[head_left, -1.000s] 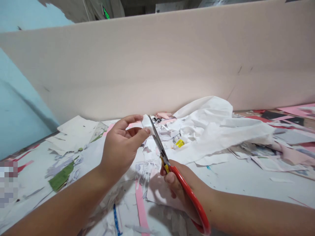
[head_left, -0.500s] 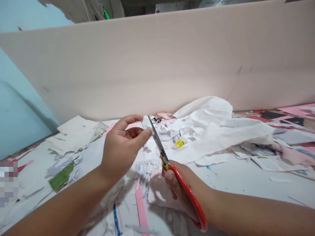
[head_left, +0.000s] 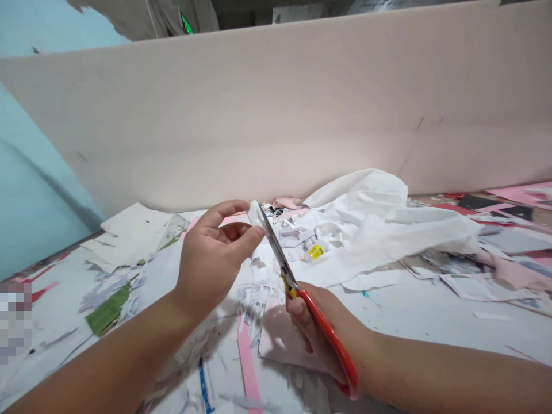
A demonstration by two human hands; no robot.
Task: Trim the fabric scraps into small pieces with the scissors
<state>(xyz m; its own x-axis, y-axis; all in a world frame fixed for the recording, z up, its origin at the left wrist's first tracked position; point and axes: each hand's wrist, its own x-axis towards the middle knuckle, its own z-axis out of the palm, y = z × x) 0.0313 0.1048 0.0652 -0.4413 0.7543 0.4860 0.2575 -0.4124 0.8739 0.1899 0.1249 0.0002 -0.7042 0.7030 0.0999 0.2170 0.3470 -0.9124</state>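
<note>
My left hand (head_left: 215, 247) pinches a small piece of white paper (head_left: 256, 215) between thumb and fingers, a little above the littered table. Red-handled scissors (head_left: 330, 336) are in my right hand (head_left: 317, 316), which is closed around their handles. The scissor blades point up and away, lying along the right edge of the paper, close to my left thumb tip. The blades look nearly closed; whether paper is between them I cannot tell.
White crumpled sheet material (head_left: 371, 224) lies behind to the right, beside a small bottle with a yellow label (head_left: 314, 253). Paper scraps, a pink strip (head_left: 248, 362) and a green piece (head_left: 107, 310) cover the table. A pale upright panel (head_left: 276, 109) stands along the back.
The scissors' red handle has shifted slightly up and left, closer to the other handle. My left hand and the paper have barely moved.
</note>
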